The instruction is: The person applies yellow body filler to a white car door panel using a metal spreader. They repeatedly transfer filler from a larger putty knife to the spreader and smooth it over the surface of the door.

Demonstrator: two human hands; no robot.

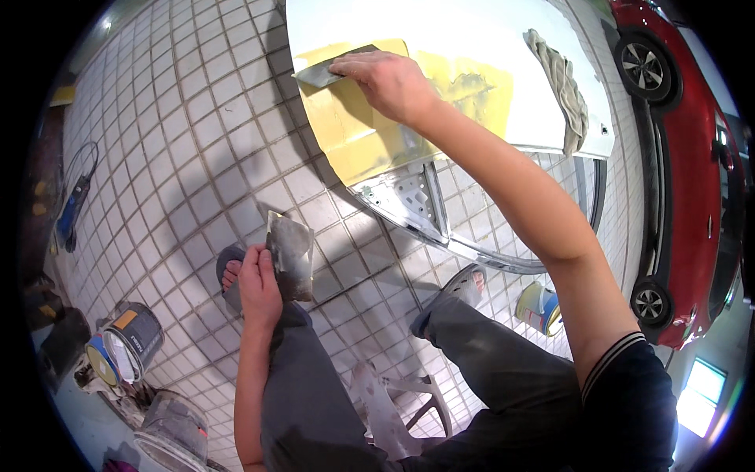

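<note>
Corded tool: blue and black, slender (72, 208), on square pale tiles (185, 126), well left of the white door panel (487, 31).
Dark can: cylindrical, with an orange patch (140, 334); left of the door panel and toward the wearer.
Left hand: closed on a flat plate, thumb over its edge (260, 287); off the panel's near left corner.
Plate: thin, rectangular, grey-smeared, with a paler rim (291, 256); apart from the panel.
Scraper: broad, flat grey blade (322, 73), over the panel's left end; whether its whole edge meets the surface is hard to tell.
Right hand: fingers together, clamped on the scraper from above (385, 79), over the same end.
Yellow coating: matte, smooth at left, blotched grey toward the right (362, 114); spread across the panel's left part.
Window frame: curved metal, with a perforated corner plate (464, 250); along the panel's near side.
Small can: yellow and blue (539, 308), on the wearer's side of the panel.
Cloth: crumpled, greyish, creased lengthwise (560, 90); on the panel's right part.
Car: glossy red (688, 181), right of the panel.
</note>
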